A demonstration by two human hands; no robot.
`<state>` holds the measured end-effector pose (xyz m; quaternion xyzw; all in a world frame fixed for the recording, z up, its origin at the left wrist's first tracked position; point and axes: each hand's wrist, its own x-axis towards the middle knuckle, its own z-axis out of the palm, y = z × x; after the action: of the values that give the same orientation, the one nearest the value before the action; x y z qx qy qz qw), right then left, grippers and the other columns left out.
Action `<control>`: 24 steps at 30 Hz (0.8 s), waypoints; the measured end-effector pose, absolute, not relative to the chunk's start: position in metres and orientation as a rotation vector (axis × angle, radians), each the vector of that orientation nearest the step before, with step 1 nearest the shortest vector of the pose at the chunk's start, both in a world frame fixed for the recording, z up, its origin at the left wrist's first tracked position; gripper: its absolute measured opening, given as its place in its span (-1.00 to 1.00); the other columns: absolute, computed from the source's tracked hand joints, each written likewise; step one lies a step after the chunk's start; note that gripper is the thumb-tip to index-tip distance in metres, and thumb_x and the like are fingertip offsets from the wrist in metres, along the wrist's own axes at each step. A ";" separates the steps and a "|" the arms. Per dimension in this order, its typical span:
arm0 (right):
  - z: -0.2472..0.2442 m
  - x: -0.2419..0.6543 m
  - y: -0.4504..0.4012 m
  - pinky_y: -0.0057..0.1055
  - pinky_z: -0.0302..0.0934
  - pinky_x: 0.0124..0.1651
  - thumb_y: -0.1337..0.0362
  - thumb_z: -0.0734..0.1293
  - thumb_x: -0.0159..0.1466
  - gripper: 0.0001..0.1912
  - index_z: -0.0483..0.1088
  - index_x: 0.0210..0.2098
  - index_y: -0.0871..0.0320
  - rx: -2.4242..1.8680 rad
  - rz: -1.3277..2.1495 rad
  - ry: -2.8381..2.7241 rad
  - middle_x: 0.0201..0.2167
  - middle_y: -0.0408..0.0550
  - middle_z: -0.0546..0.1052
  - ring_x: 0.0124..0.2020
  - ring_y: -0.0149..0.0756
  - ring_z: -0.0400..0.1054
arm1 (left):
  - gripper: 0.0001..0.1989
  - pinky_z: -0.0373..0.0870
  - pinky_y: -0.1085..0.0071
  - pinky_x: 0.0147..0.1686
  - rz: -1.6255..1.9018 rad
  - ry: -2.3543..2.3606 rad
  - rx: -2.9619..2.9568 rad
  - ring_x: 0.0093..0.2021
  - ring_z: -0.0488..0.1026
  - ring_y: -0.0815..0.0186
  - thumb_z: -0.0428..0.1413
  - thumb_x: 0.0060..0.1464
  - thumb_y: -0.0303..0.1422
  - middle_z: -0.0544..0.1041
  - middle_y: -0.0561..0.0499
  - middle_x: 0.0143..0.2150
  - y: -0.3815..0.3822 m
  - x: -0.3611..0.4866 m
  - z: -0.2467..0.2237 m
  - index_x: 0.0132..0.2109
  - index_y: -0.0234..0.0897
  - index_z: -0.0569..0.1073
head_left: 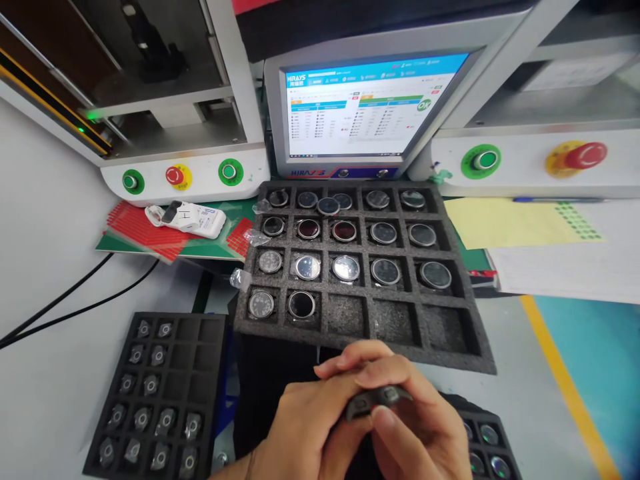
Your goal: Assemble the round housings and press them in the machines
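A dark watch case (379, 399) is held edge-on at the bottom middle, its side buttons facing up toward me. My left hand (310, 417) grips it from the left, fingers curled round the far side. My right hand (425, 420) closes on it from the right, with the thumb against its near edge and the fingers over the top. The watch face is hidden by the hands. Just beyond them lies a grey foam tray (480, 347) with round watches in its compartments. One watch (301, 305) with a black face sits in the nearest row.
A second foam tray (200, 320) at left holds small wrapped parts. Another tray (503, 427) with round pieces is partly hidden at lower right. Behind stand a monitor (350, 113), machine buttons (175, 176), a white handheld device (195, 219), yellow paper (500, 223) and a pen (555, 199).
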<state>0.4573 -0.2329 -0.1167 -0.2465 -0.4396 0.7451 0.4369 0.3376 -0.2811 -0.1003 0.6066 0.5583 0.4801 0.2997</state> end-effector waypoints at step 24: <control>-0.116 0.449 -0.229 -0.20 0.46 -0.08 0.12 0.33 0.35 -0.77 0.48 -0.05 0.05 -0.442 1.784 -1.162 -0.19 0.01 0.41 -0.12 -0.11 0.45 | -0.70 0.43 0.52 -0.43 1.270 1.617 1.731 -0.45 0.59 0.37 -0.15 0.41 -0.26 0.65 0.08 -0.34 -0.282 0.337 -0.108 0.06 -0.17 0.43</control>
<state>0.4494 -0.2292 -0.1160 -0.1800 -0.4731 0.7264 0.4649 0.3365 -0.2816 -0.1084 0.6274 0.5864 0.4603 0.2250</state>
